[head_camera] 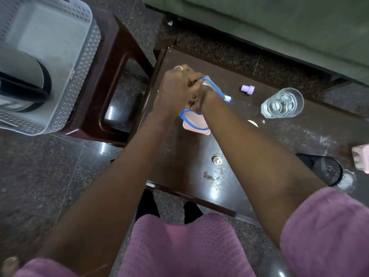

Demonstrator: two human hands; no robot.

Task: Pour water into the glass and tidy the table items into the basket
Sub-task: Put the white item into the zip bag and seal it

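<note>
Over the left part of the dark wooden table [199, 156], my left hand [175, 90] and my right hand [201, 98] meet and both grip a blue cable [219, 89], looped between them, its white plug end hanging toward the right. Under the hands lies a pink flat box [196, 124]. A clear glass [282, 103] with water stands on the right of the table. The grey perforated basket [87, 62] sits on a brown stool [123, 56] to the left; a steel kettle with a black handle [24, 90] stands inside it.
On the table lie a small purple cap [247, 89], a cream knob [217, 160], a pink-white item [361, 158] at the right edge and a black mesh cup [327, 168] on its side. A green sofa [259, 21] runs behind the table.
</note>
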